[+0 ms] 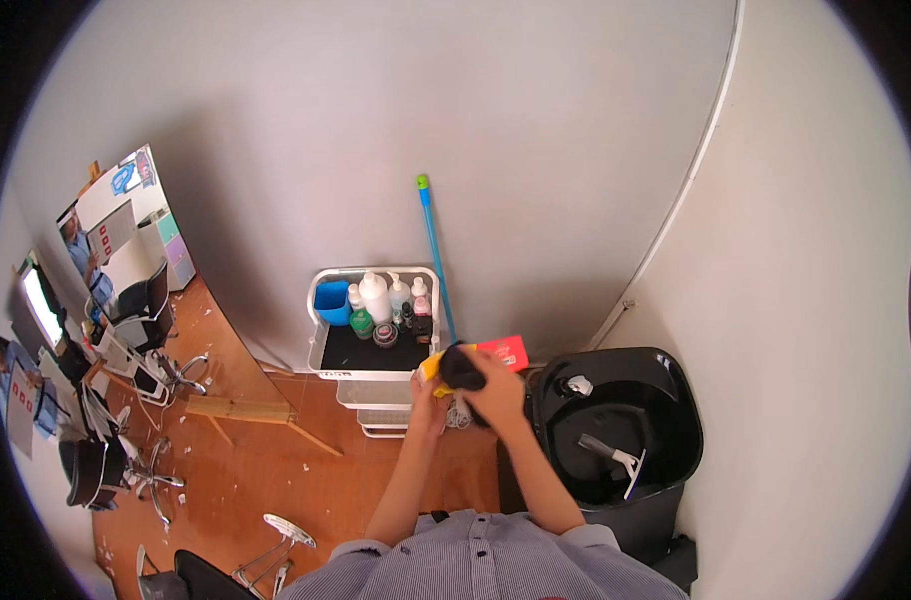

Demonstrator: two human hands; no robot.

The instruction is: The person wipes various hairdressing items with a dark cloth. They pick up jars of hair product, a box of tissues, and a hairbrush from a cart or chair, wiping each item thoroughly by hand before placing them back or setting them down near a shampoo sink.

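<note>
In front of my body, both forearms reach forward and my hands meet near the cart's front right corner. My left hand (428,405) is closed around a yellow box-like item (432,366), partly covered by my fingers. Fingers of my right hand (499,392) curl round a black rounded object (461,368) held against the yellow item. A flat red box (503,352) with a pale label sticks out beyond the right hand. Whether red and yellow belong to one package, I cannot tell.
A white tiered cart (320,350) carries bottles, jars and a blue bin (332,302). Behind it a blue pole (435,245) leans on the wall. At right stands a black wash basin (685,420) with a squeegee (615,453). A mirror (200,300) leans at left.
</note>
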